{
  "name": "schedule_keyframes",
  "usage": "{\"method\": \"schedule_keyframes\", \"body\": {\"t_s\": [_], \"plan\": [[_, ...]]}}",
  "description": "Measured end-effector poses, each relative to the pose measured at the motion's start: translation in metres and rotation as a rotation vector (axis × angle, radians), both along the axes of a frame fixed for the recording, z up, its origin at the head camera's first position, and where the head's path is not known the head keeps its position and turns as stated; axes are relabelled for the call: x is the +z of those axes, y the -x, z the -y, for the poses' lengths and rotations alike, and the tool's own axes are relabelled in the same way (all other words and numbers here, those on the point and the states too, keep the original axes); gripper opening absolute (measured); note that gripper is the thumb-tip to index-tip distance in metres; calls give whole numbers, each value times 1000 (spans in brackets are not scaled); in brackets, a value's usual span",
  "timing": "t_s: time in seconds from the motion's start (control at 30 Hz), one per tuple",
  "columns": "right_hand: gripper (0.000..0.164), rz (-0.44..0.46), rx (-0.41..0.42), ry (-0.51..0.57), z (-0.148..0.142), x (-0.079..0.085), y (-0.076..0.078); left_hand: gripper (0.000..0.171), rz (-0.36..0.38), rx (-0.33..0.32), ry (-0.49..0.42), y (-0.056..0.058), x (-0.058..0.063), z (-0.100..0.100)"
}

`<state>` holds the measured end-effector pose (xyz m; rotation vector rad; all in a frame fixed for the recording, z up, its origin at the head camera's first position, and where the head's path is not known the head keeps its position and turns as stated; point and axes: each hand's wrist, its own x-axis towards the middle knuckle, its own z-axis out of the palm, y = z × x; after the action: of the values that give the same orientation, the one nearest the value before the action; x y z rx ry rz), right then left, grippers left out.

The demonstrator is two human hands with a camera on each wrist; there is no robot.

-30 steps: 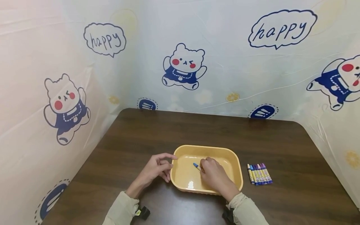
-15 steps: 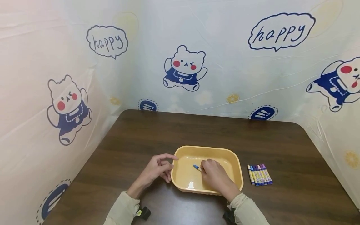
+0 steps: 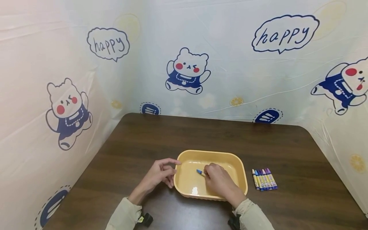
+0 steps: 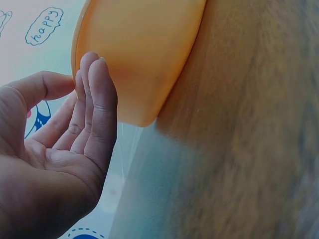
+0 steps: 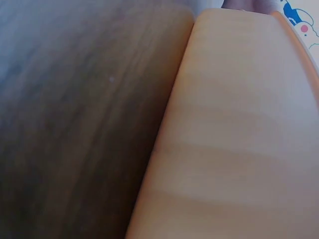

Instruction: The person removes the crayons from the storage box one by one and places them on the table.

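A yellow plastic tub (image 3: 187,183) stands on the table. My left hand (image 3: 158,174) rests at its left end, index fingertip on the rim and thumb near it. In the left wrist view the left hand (image 4: 70,134) has loosely bent fingers against the tub's outer wall (image 4: 144,50). Inside the tub, my right hand (image 3: 219,180) pinches a crayon (image 3: 200,172); its blue tip points left and the rest is hidden by the fingers. The right wrist view shows mostly the tub's outer side (image 5: 234,129), and the right hand's fingers are out of sight there.
Several crayons (image 3: 264,180) lie side by side in a row on the table, right of the tub. The dark wooden table (image 3: 143,137) has rounded far corners. A printed curtain (image 3: 244,73) with bears and "happy" bubbles surrounds it.
Both hands, the tub and the crayon hold nearly the same positions throughout. The head view has shifted very slightly.
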<state>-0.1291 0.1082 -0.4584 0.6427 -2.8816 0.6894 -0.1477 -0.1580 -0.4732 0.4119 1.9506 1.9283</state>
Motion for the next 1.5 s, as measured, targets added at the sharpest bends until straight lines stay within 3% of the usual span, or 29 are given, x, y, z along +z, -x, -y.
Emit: {"method": "schedule_keyframes", "body": {"t_s": [0.83,1.0,1.27,1.5], "plan": [[11,12,-66,62,-19,42,-2,36,-1,-4,-16,0,-3,0],[10,-26,-73,64,-27,50,-4,36,-3,-7,-26,1,-3,0],[11,0,-159,76,-45,50,-14,36,-11,-9,-32,1,-3,0],[13,-113,-179,162,-67,46,-23,36,-13,-19,-38,2,-5,0]]}}
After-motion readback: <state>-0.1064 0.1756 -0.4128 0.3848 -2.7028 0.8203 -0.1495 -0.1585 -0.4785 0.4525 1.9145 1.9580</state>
